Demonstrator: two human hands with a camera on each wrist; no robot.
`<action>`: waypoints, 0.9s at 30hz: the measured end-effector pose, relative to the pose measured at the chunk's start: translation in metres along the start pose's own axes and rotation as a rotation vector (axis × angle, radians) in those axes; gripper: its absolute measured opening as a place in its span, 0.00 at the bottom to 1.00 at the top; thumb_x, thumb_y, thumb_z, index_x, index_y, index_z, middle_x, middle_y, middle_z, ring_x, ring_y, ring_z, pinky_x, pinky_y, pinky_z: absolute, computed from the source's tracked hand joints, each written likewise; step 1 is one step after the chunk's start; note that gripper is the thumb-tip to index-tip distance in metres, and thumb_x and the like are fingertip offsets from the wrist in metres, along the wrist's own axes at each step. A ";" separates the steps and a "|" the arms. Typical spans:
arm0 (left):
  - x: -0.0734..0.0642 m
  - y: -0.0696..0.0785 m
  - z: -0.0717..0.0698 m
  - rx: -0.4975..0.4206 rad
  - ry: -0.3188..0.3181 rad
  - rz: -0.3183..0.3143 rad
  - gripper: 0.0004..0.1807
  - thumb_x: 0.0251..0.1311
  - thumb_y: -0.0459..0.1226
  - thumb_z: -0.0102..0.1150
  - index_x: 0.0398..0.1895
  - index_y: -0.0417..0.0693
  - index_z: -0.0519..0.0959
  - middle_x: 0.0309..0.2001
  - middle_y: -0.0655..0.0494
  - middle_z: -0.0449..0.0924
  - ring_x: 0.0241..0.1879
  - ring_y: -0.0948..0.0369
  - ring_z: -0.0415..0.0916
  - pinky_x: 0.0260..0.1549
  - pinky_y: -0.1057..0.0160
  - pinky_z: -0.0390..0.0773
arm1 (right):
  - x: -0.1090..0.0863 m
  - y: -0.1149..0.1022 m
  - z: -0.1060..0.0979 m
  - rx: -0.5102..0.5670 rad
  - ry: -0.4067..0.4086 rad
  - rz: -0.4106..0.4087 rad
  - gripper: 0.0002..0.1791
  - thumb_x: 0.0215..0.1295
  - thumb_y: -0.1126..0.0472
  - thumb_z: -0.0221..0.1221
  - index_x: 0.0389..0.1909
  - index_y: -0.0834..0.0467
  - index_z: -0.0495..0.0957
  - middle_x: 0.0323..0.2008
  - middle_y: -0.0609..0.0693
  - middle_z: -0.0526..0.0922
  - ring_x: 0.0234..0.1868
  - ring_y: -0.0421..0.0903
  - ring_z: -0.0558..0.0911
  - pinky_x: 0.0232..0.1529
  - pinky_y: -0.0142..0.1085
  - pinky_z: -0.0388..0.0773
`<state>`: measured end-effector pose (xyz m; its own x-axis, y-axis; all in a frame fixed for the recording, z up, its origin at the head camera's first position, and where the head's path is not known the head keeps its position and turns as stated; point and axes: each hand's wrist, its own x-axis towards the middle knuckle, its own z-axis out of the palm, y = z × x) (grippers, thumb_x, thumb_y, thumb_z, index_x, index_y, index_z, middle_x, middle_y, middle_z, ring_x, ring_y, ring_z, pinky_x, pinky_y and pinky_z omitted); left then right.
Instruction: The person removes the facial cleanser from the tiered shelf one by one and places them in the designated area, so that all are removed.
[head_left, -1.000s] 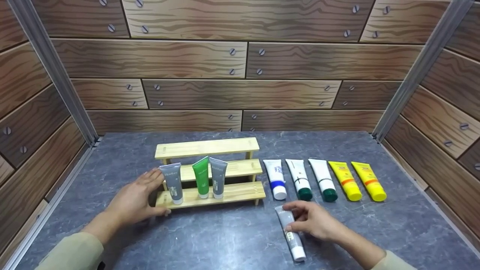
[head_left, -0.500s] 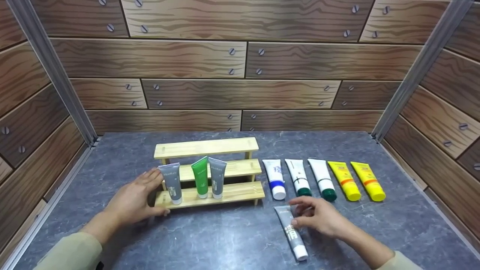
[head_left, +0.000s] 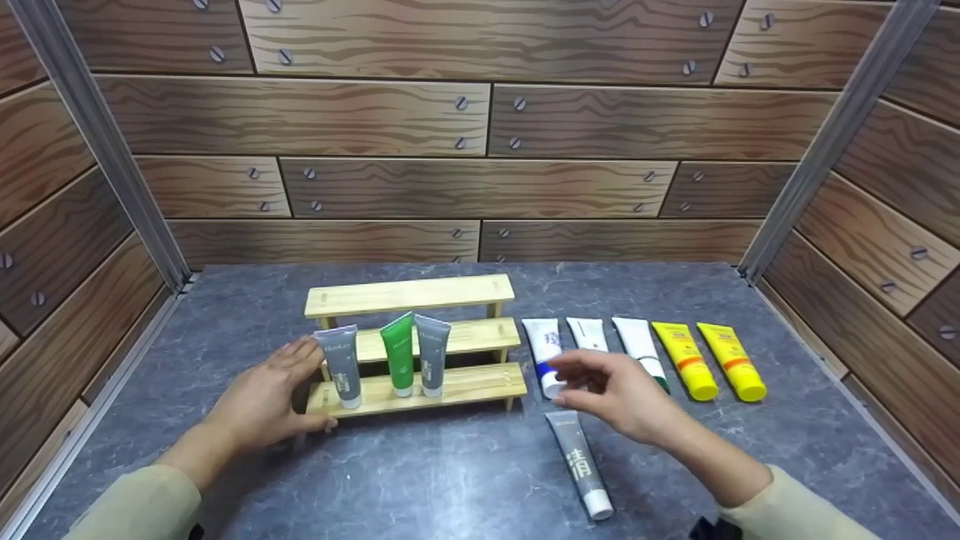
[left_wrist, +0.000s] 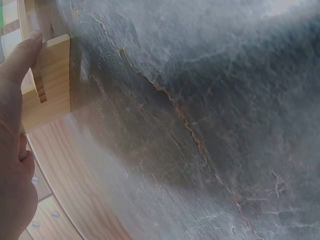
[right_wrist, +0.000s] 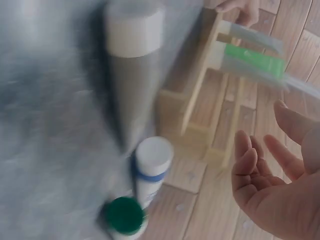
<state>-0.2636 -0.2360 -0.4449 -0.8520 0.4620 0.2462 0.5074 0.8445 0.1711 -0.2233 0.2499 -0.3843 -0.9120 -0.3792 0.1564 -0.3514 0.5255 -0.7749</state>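
Note:
My left hand [head_left: 259,394] holds the left end of a three-step wooden stand [head_left: 409,295], thumb at the front; the left wrist view shows the thumb on its end panel [left_wrist: 57,75]. On the lowest step, a grey tube [head_left: 341,364], a green tube [head_left: 399,356] and another grey tube [head_left: 433,356] stand upright on their caps. Another grey tube [head_left: 576,454] with a white cap lies on the table, cap toward me. Above its far end hovers my right hand [head_left: 630,397], holding nothing, fingers loosely bent and apart from the thumb.
Right of the stand lie a white tube with a blue band [head_left: 541,337], two white tubes [head_left: 587,330] with green caps, and two yellow tubes [head_left: 686,360], caps toward me. My right hand partly covers the white ones. Wood-patterned walls [head_left: 480,187] enclose the grey table.
My right hand has let go of the lying grey tube and moved up and away from it, toward the white tubes. The left hand stays on the stand.

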 end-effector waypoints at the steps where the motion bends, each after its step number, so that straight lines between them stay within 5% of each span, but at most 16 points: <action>1: 0.000 0.000 0.000 0.000 -0.002 -0.003 0.58 0.50 0.61 0.79 0.76 0.33 0.69 0.77 0.34 0.64 0.75 0.35 0.64 0.73 0.35 0.65 | 0.003 -0.004 0.002 -0.003 0.004 -0.017 0.23 0.66 0.57 0.74 0.60 0.57 0.84 0.49 0.51 0.88 0.49 0.50 0.87 0.48 0.35 0.87; 16: 0.000 0.001 0.001 -0.004 0.003 0.011 0.58 0.50 0.61 0.79 0.75 0.31 0.69 0.77 0.34 0.64 0.76 0.36 0.63 0.74 0.37 0.64 | 0.048 -0.045 0.046 0.079 0.026 -0.262 0.22 0.65 0.61 0.74 0.59 0.59 0.85 0.55 0.51 0.87 0.53 0.51 0.85 0.52 0.43 0.87; 27: 0.000 0.001 0.000 -0.001 0.008 0.008 0.57 0.50 0.61 0.79 0.74 0.31 0.70 0.76 0.33 0.65 0.75 0.35 0.64 0.73 0.36 0.65 | 0.071 -0.056 0.077 0.120 -0.033 -0.283 0.27 0.63 0.63 0.75 0.64 0.56 0.84 0.67 0.55 0.80 0.68 0.54 0.77 0.63 0.51 0.83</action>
<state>-0.2629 -0.2348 -0.4442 -0.8466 0.4670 0.2552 0.5147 0.8403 0.1699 -0.2525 0.1353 -0.3771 -0.7735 -0.5235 0.3574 -0.5609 0.3027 -0.7706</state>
